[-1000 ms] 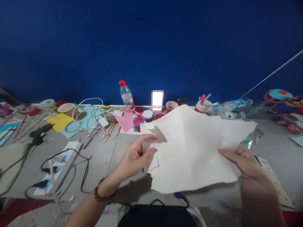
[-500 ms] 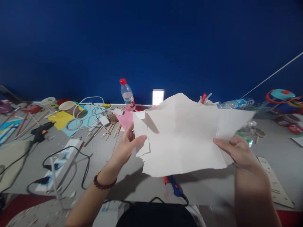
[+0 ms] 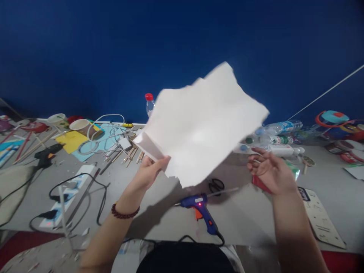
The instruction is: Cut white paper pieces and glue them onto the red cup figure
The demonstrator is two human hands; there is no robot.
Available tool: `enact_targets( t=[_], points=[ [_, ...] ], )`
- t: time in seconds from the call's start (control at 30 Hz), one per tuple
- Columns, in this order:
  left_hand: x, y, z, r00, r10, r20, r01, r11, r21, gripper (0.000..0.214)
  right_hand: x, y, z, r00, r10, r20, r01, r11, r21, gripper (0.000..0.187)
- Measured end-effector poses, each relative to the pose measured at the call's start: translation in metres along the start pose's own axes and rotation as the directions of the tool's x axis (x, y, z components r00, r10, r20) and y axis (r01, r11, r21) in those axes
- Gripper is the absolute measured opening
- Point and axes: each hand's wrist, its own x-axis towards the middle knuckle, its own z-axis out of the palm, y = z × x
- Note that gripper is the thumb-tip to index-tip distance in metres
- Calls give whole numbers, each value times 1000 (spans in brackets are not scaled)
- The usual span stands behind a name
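One big white sheet of paper [image 3: 199, 125] is up in the air in front of me, tilted so its far corner points up and to the right against the blue wall [image 3: 85, 49]. My left hand [image 3: 148, 172] has it pinched at the near left corner, thumb on top, fingers clenched on the edge where the paper looks folded over. My right hand [image 3: 270, 172] is off the sheet, hanging just to the right of it with the fingers loosely curled and released, palm facing me, nothing in it as far as I can see. It's a bit blurry, so don't quote me on the fingertips.

Under the paper on the grey worktop [image 3: 136, 189] lies a blue glue gun [image 3: 200, 208] with a little red light on, nozzle pointing left, and black scissors [image 3: 216, 185] just beyond it. Further back, a bottle with a red cap [image 3: 149, 102] peeks out behind the sheet's left edge. Over on the left there's a black glue gun [image 3: 45, 156], a power strip [image 3: 66, 197] with black cables, and a tangle of white cord [image 3: 105, 132]. Clear plastic bottles [image 3: 273, 138] lie on their sides to the right, and a wooden ruler [image 3: 321, 220] sits near my right arm.
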Motion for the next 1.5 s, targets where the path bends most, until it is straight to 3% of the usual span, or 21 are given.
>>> enact_targets(
  t=[0.07, 0.2, 0.27, 0.37, 0.57, 0.63, 0.77, 0.93, 1.03, 1.13, 1.23, 1.33, 1.4, 1.5],
  points=[
    [2, 1, 0, 990, 83, -117, -94, 991, -95, 44, -2, 17, -3, 998, 23, 60, -16, 993, -120, 38],
    [1, 7, 4, 967, 154, -202, -191, 965, -179, 47, -10, 56, 10, 995, -9, 98, 52, 896, -441, 38],
    [0, 9, 6, 963, 134, -235, -178, 967, -180, 46, -16, 70, 22, 989, -6, 145, 98, 761, -641, 34],
    [-2, 11, 8, 959, 106, -262, -149, 977, -152, 41, -22, 82, 37, 973, -14, 230, 208, 483, -850, 26],
    [-6, 9, 12, 976, 92, -199, -123, 981, -149, 37, -29, 84, 49, 946, -64, 317, 323, 122, -939, 18],
    [-7, 6, 13, 977, 98, -188, -128, 980, -155, 35, -31, 83, 51, 939, -54, 340, 343, 67, -937, 16],
    [-11, 0, 15, 982, 111, -153, -131, 983, -127, 33, -32, 84, 56, 926, -20, 376, 376, 45, -925, 12],
    [-19, -8, 21, 975, 137, -177, -156, 983, -98, 29, -30, 85, 64, 942, 26, 336, 336, -12, -942, 7],
    [-22, -13, 24, 964, 154, -218, -183, 976, -121, 22, -29, 84, 67, 947, 28, 320, 319, 34, -947, 5],
    [-23, -15, 24, 942, 171, -288, -224, 962, -159, 17, -28, 82, 64, 969, 5, 249, 244, 177, -953, 11],
    [-23, -14, 24, 917, 176, -357, -246, 956, -159, 28, -27, 81, 59, 987, -16, 160, 150, 440, -885, 18],
    [-21, -12, 29, 909, 161, -385, -235, 960, -154, 28, -28, 80, 59, 992, 5, 127, 81, 745, -663, 30],
    [-19, -10, 34, 913, 154, -379, -233, 957, -172, 26, -30, 78, 64, 983, 76, 168, 13, 881, -473, 38],
    [-15, -9, 42, 922, 140, -360, -222, 955, -197, 28, -32, 76, 77, 926, 174, 336, -69, 951, -301, 45]
  ],
)
